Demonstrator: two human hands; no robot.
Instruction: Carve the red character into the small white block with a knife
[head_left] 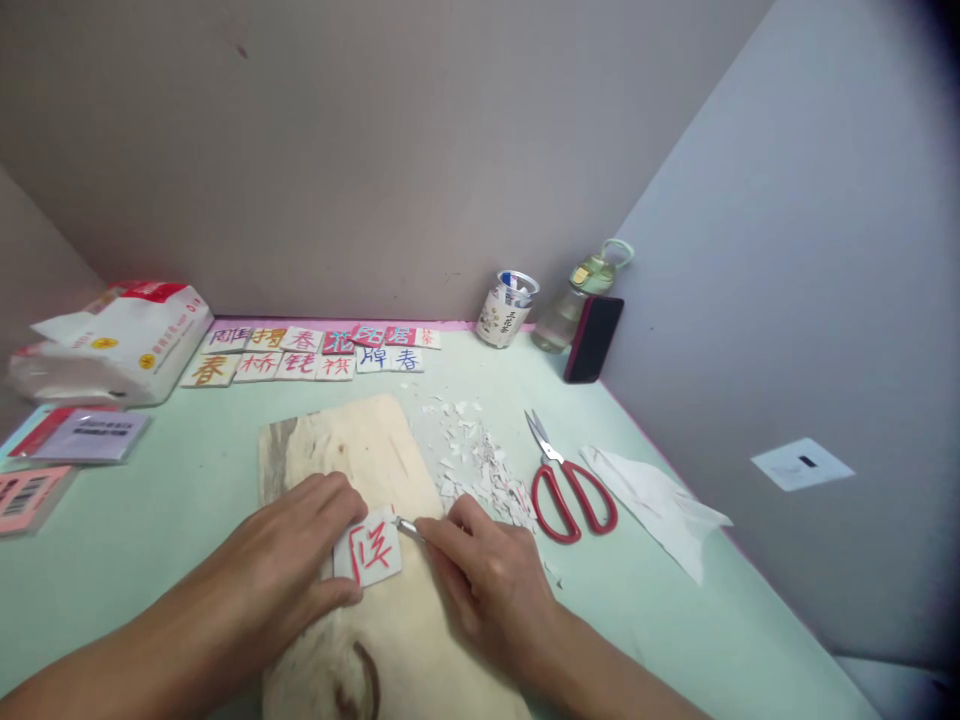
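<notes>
A small white square card with a red handwritten character lies on a wooden board. My left hand grips the card by its left side, fingers at the top corner and thumb at the bottom edge. In a closed grip, my right hand holds a slim silver craft knife; most of its handle is hidden by the fingers. The knife's tip touches or hovers just over the card's upper right edge; I cannot tell which. Torn white and reddish scraps are strewn to the right of the board.
Red-handled scissors and a tissue lie right. Several character cards line the back, near a tissue pack. A cup, bottle and phone stand back right. Packaged packets lie left.
</notes>
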